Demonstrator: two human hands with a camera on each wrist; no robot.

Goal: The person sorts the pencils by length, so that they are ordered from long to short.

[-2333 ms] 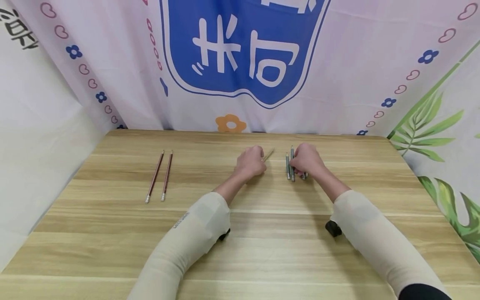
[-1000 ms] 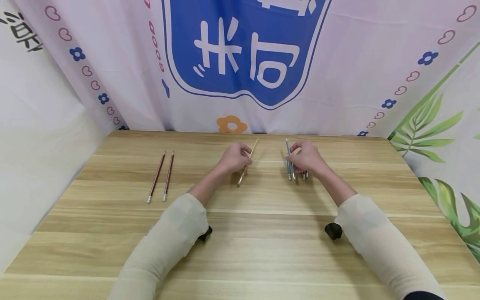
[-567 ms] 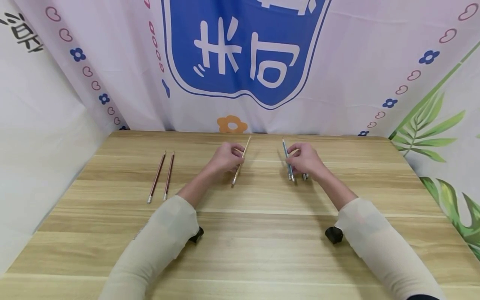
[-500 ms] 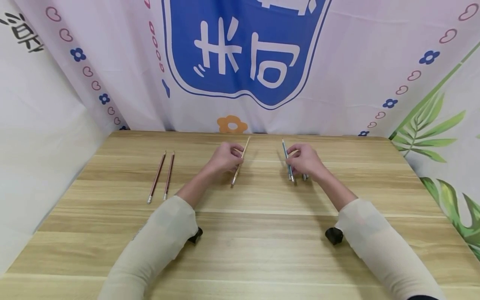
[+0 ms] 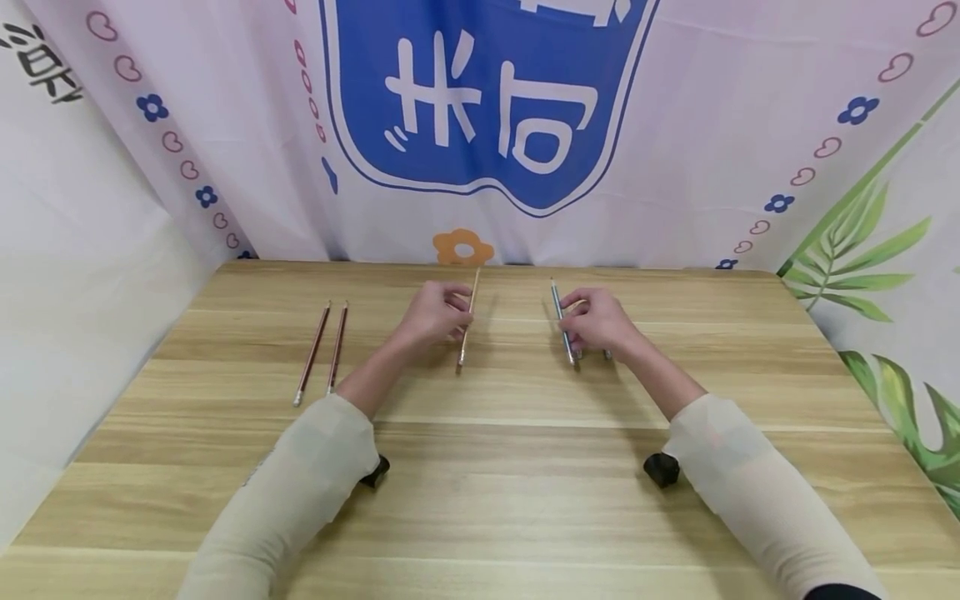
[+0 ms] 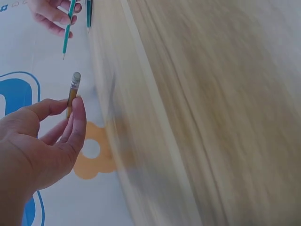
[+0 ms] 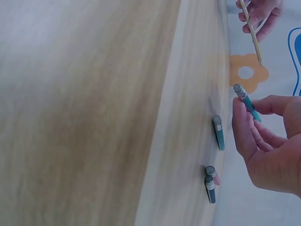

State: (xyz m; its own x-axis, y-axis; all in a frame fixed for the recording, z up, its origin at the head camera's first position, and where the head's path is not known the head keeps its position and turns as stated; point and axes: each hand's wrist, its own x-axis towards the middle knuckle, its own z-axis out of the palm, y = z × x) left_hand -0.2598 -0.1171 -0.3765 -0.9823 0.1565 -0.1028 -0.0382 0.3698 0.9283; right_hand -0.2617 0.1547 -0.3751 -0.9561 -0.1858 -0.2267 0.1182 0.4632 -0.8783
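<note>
My left hand (image 5: 435, 312) pinches a yellow pencil (image 5: 475, 290) between thumb and fingers, its tip pointing to the back and its eraser end toward me. Opposite it, my right hand (image 5: 598, 321) pinches a teal-blue pencil (image 5: 557, 300) above the table, leaning slightly left. Below and behind the right hand, mostly hidden by it in the head view, more pencils lie on the wood. The right wrist view shows them as a teal pencil (image 7: 219, 134), a dark blue pencil (image 7: 210, 190) and a reddish one (image 7: 216, 179) beside it.
Two dark red pencils (image 5: 312, 354) with white eraser ends lie side by side on the left of the wooden table (image 5: 510, 500). A printed curtain (image 5: 675, 167) hangs along the back edge. A black wrist camera (image 5: 662, 471) sits under the right sleeve.
My left hand has moved left and raised the yellow pencil, now held nearly straight ahead. My right hand has taken a teal-blue pencil out of the group, lifted it and shifted left.
</note>
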